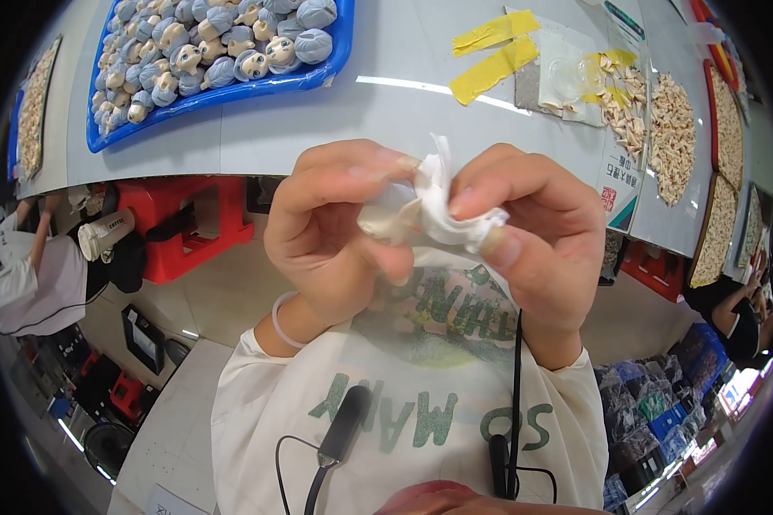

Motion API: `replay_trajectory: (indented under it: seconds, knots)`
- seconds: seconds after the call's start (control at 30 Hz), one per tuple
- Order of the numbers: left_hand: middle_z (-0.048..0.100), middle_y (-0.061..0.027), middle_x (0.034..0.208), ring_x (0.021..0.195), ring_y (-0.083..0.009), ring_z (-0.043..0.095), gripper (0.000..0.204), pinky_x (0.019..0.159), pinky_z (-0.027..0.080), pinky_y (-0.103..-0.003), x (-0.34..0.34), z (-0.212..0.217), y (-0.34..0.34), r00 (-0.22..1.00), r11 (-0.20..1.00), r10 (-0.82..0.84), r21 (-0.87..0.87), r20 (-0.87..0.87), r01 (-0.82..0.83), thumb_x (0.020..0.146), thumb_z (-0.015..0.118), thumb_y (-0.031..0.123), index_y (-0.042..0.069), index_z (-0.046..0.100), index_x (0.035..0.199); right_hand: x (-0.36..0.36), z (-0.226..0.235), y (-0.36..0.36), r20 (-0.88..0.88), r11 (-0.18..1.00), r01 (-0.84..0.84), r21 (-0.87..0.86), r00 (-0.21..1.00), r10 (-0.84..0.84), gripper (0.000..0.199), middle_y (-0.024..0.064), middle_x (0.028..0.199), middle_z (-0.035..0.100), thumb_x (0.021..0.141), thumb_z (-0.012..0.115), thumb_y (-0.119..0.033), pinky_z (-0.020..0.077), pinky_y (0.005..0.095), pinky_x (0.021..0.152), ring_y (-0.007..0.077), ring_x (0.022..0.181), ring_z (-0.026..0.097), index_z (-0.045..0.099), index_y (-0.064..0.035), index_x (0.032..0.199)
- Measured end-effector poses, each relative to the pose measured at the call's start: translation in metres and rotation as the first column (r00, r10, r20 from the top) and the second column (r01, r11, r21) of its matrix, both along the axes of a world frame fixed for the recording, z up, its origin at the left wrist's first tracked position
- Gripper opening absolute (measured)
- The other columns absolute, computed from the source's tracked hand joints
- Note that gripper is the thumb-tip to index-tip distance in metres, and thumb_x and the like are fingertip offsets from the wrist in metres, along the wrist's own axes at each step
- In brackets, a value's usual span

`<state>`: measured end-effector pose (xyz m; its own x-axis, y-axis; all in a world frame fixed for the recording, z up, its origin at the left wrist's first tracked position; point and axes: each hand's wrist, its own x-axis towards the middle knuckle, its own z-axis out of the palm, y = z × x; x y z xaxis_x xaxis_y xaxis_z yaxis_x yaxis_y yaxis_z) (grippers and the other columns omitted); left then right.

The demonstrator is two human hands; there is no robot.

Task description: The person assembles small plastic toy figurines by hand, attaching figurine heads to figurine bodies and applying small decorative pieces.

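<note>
My left hand (322, 227) pinches a small doll head (388, 221) with pale blue-grey hair and a cream face, held up in front of my chest. Fingers and cloth hide much of it. A crumpled white cloth or tissue (442, 202) is gripped between the thumb and fingers of my right hand (545, 227). The white piece presses against the side of the doll head. Beyond my hands, a blue tray (342, 43) is filled with several similar doll heads.
Yellow tape strips (494, 77) lie on the grey table (404, 116), beside a clear round dish (571, 79). Piles of small cream-coloured parts (672, 129) spread at the right. Red stools (189, 232) stand under the table. Other people (39, 283) sit at both sides.
</note>
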<state>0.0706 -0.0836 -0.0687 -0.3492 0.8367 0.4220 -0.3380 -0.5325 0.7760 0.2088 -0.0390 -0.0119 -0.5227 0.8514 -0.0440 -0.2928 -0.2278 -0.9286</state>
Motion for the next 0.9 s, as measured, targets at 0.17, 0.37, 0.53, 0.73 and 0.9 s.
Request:
replay_trajectory:
  seconds: [0.17, 0.37, 0.53, 0.73, 0.9]
  knots:
    - [0.052, -0.0139, 0.101, 0.091, -0.0218, 0.055, 0.043, 0.078, 0.047, -0.030, -0.003, 0.001, 0.002, 0.995, 0.999, 0.042, 0.009, -0.086, -0.041, 0.066, 0.073, 0.012, 0.000, 0.050, 0.100, -0.004, 0.000, -0.002, 0.086, 0.995, -0.027, 0.098, 0.996, 0.019, 0.020, 0.0112, 0.084, 0.055, 0.071, 0.056, -0.004, 0.0385, 0.0236, 0.072, 0.0153, 0.078, 0.051, 0.056, 0.0055, 0.088]
    - [0.051, -0.0146, 0.101, 0.091, -0.0225, 0.055, 0.043, 0.077, 0.048, -0.031, -0.008, 0.003, 0.001, 0.960, 0.996, 0.085, 0.019, -0.267, -0.083, 0.063, 0.073, 0.003, -0.001, 0.051, 0.099, 0.001, -0.001, -0.002, 0.107, 0.997, -0.053, -0.051, 0.993, 0.058, 0.012, 0.0036, 0.080, 0.059, 0.073, 0.058, -0.002, 0.0400, 0.0202, 0.064, 0.0067, 0.070, 0.050, 0.058, 0.0018, 0.085]
    - [0.050, -0.0154, 0.103, 0.092, -0.0236, 0.054, 0.045, 0.076, 0.048, -0.031, -0.012, -0.001, 0.006, 0.991, 1.000, 0.012, -0.009, -0.136, -0.013, 0.061, 0.072, -0.002, -0.002, 0.050, 0.100, 0.005, -0.005, 0.004, 0.152, 0.990, 0.131, 0.044, 0.979, -0.136, 0.018, 0.0077, 0.086, 0.056, 0.072, 0.055, 0.003, 0.0389, 0.0203, 0.069, 0.0105, 0.076, 0.051, 0.055, 0.0048, 0.090]
    - [0.050, -0.0161, 0.104, 0.095, -0.0240, 0.053, 0.049, 0.076, 0.048, -0.031, -0.010, 0.002, 0.006, 0.998, 0.998, -0.043, -0.050, -0.037, 0.041, 0.059, 0.071, -0.006, -0.002, 0.048, 0.102, -0.010, -0.030, 0.014, 0.372, 0.793, 0.148, 0.591, 0.822, -0.431, 0.032, 0.0088, 0.084, 0.060, 0.069, 0.056, 0.008, 0.0457, 0.0243, 0.066, 0.0166, 0.069, 0.057, 0.057, -0.0030, 0.099]
    - [0.050, -0.0163, 0.105, 0.097, -0.0238, 0.052, 0.050, 0.078, 0.048, -0.031, -0.011, 0.001, 0.007, 0.992, 0.997, -0.065, -0.036, -0.104, 0.062, 0.059, 0.071, -0.008, -0.002, 0.048, 0.103, -0.009, -0.035, 0.022, 0.330, 0.738, 0.200, 0.645, 0.797, -0.505, 0.027, 0.0089, 0.083, 0.059, 0.068, 0.055, 0.009, 0.0460, 0.0255, 0.065, 0.0194, 0.069, 0.057, 0.058, -0.0026, 0.092]
